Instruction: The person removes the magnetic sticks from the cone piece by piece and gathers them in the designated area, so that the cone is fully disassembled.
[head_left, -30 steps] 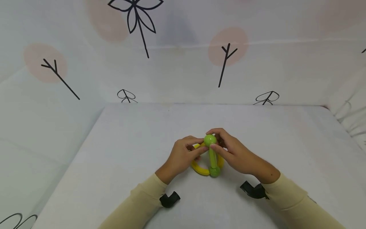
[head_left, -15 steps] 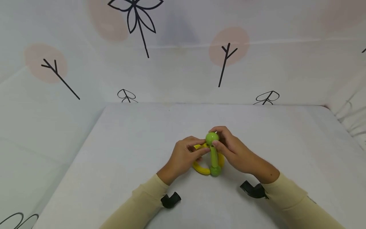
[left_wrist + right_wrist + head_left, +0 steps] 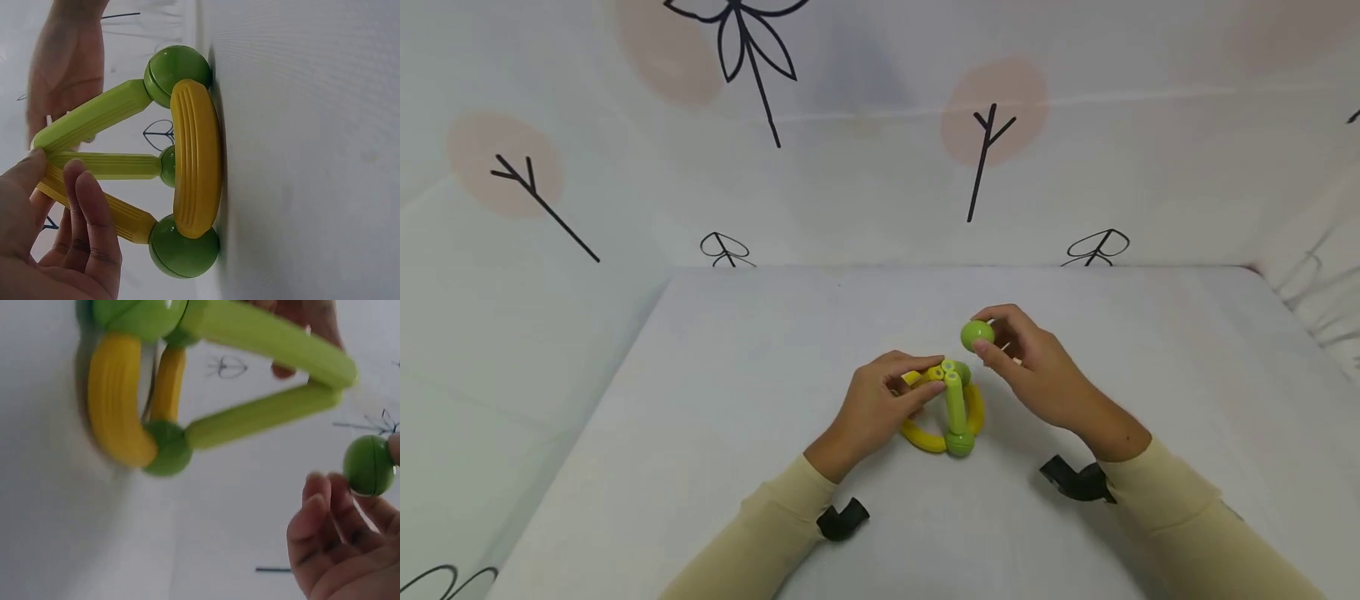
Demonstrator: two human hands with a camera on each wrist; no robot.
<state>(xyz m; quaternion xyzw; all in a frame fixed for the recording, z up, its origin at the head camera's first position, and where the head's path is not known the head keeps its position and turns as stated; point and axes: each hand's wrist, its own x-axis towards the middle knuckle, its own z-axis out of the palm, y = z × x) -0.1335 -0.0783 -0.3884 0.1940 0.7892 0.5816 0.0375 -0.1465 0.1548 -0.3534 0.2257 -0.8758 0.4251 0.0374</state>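
My left hand (image 3: 876, 404) pinches the gathered upper ends of the straight rods of a toy building frame. Two of these rods are light green (image 3: 106, 115) and one is yellow (image 3: 128, 219); they lean together like a pyramid. Their lower ends sit in green balls (image 3: 184, 247), joined by curved yellow pieces (image 3: 199, 159) in a ring on the table. Between thumb and fingers, my right hand (image 3: 1037, 371) holds a loose green ball (image 3: 977, 336), up and to the right of the rod tops. The bare rod ends show in the head view.
A white-covered table (image 3: 760, 350) lies under the toy. Behind it hangs a pale cloth backdrop (image 3: 865, 192) with black plant drawings and pinkish spots. A black curved piece (image 3: 842, 521) sits at the left cuff, and another black piece (image 3: 1077, 481) at the right.
The green ball has come off the rod tops and moved up and to the right in my right hand. My left hand keeps its pinch on the rods.
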